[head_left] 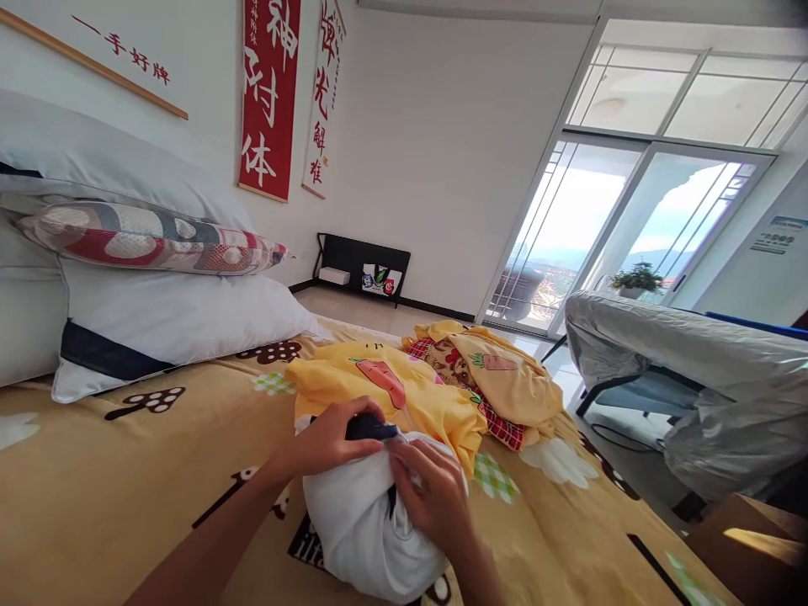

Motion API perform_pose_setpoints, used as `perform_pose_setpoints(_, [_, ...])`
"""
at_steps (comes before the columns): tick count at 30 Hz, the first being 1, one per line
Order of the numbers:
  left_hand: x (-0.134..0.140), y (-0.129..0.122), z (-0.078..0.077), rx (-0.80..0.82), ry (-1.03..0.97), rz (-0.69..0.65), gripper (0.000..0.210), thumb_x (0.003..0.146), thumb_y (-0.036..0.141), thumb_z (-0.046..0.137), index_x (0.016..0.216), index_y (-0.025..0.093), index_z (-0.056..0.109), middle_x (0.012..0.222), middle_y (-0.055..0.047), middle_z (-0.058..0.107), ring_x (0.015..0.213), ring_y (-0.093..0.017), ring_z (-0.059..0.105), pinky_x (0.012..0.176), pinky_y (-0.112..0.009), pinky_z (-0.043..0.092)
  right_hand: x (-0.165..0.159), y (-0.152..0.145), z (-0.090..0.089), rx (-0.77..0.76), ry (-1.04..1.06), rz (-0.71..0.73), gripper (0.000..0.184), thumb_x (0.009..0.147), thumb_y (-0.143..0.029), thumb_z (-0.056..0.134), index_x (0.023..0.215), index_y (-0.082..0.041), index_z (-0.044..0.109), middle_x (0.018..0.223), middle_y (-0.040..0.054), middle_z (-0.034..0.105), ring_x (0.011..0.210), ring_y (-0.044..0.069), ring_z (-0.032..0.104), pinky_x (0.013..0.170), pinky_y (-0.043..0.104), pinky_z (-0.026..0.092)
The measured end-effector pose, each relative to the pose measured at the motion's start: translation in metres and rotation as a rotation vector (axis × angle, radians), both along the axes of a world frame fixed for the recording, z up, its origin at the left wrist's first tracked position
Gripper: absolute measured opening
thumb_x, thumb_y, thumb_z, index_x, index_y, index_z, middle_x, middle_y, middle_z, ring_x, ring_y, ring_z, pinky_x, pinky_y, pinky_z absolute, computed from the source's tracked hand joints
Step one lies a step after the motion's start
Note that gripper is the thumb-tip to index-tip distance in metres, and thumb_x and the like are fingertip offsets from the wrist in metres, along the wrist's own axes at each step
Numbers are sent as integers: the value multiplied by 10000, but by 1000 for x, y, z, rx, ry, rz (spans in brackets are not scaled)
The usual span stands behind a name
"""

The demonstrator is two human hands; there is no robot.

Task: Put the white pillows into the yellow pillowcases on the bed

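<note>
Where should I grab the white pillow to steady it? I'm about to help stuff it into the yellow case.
Probably the rounded near end of the white pillow, coming from the bed's near side. That end bulges free, while the left hand and right hand already pinch the far end at the yellow case.

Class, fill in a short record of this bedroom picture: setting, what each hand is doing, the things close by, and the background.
Setting: a bed with a yellow patterned sheet
Left hand: grips the dark edge of a white pillow
Right hand: presses on the same white pillow
Close by: yellow carrot-print cover, partly over the pillow
Beyond: crumpled yellow bedding
Headboard side: stacked pillows
Wall: red banner
</note>
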State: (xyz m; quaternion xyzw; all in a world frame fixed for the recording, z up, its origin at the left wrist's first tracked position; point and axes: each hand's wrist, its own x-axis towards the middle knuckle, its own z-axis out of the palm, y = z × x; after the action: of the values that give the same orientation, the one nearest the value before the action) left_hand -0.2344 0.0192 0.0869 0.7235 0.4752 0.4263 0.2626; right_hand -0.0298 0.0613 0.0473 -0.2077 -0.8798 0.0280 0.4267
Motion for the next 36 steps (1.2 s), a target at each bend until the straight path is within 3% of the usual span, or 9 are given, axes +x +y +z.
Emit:
perform_pose_setpoints(6, [12, 7, -10, 80, -315, -5, 194, 785, 250, 638, 947, 162, 575, 963, -57, 638, 921, -185, 592, 837, -295, 459, 13, 13, -1, -421, 145, 119, 723, 838, -435, 582, 1458, -233, 269, 770, -41, 615, 670, 134, 581, 662, 253, 453])
perform_pose_setpoints(10, [18, 5, -11, 119, -381, 29, 211, 792, 232, 634, 978, 163, 561, 982, -61, 631, 937, -180, 597, 837, -287, 465, 12, 14, 4, -563, 36, 122, 821, 741, -487, 663, 1446, -214, 344, 771, -31, 604, 691, 149, 572, 665, 262, 443])
perform_pose_setpoints(14, [23, -2, -14, 209, -281, -70, 242, 802, 116, 530, 1032, 177, 570, 1009, -54, 628, 948, -167, 593, 838, -274, 462, -7, 3, 4, -559, -30, -107, 696, 715, -350, 663, 1374, -234, 469, 748, -24, 633, 700, 168, 590, 690, 271, 436])
perform_pose_setpoints(17, [27, -11, -12, 377, -26, -186, 308, 813, 73, 472, 1075, 196, 579, 994, -51, 630, 943, -169, 562, 830, -289, 440, -17, -3, 0, -498, 16, -77, 514, 711, -223, 535, 1220, -248, 610, 790, 3, 678, 743, 178, 609, 680, 255, 417])
perform_pose_setpoints(19, [33, -17, -10, 552, 213, -164, 300, 836, 61, 458, 1073, 196, 582, 918, -44, 641, 897, -173, 531, 815, -309, 409, -20, -5, -4, -465, 48, -88, 384, 693, -194, 471, 1005, -234, 692, 765, 17, 686, 719, 176, 603, 641, 245, 387])
perform_pose_setpoints(24, [47, -25, -12, 817, 492, -90, 189, 841, 52, 432, 916, 155, 571, 817, -52, 659, 782, -178, 488, 753, -336, 356, -18, -3, -11, -384, 13, -398, 89, 670, -213, 490, 648, -197, 575, 575, 12, 604, 545, 143, 483, 533, 248, 255])
perform_pose_setpoints(27, [45, -24, -14, 671, 425, -37, 128, 819, 121, 444, 814, 163, 565, 716, -48, 618, 688, -166, 497, 680, -305, 367, -15, 3, -13, -352, 0, -525, 97, 691, -188, 489, 629, -201, 562, 556, 3, 595, 517, 130, 465, 521, 252, 213])
perform_pose_setpoints(32, [19, -19, -5, 242, 315, 272, 238, 910, 305, 460, 1058, 199, 613, 548, 34, 500, 508, -125, 464, 545, -237, 322, -13, 7, -16, -210, 88, -510, 269, 839, -299, 423, 612, -208, 536, 536, 10, 583, 490, 138, 487, 514, 258, 240])
perform_pose_setpoints(36, [5, -11, 0, 234, 361, 299, 469, 800, 446, 649, 1216, 238, 591, 815, -27, 600, 776, -195, 545, 740, -287, 421, -13, 4, -12, -194, 109, -399, 306, 890, -323, 415, 640, -209, 551, 558, -3, 585, 503, 123, 497, 522, 241, 291])
